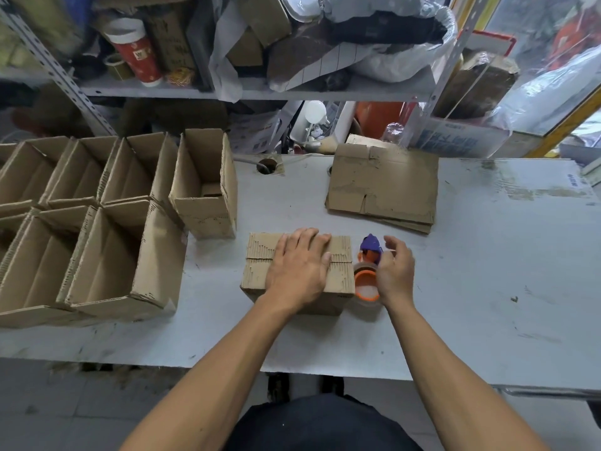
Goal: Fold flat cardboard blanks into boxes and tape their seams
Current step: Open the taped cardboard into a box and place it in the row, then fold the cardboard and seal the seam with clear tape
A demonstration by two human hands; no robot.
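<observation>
A small folded cardboard box (260,265) stands on the white table (471,288) with its two flaps closed on top. My left hand (299,265) lies flat on those flaps and presses them down, fingers straight. Right beside the box sits a tape dispenser (369,268) with a purple handle and an orange roll core. My right hand (395,271) curls around the dispenser's right side, fingers over it. A stack of flat cardboard blanks (383,187) lies farther back on the right.
Several open finished boxes (107,222) crowd the table's left side, one taller box (205,187) standing nearest the centre. A round cable hole (266,166) sits at the table's back. Cluttered metal shelves (227,89) rise behind. The table's right part is bare.
</observation>
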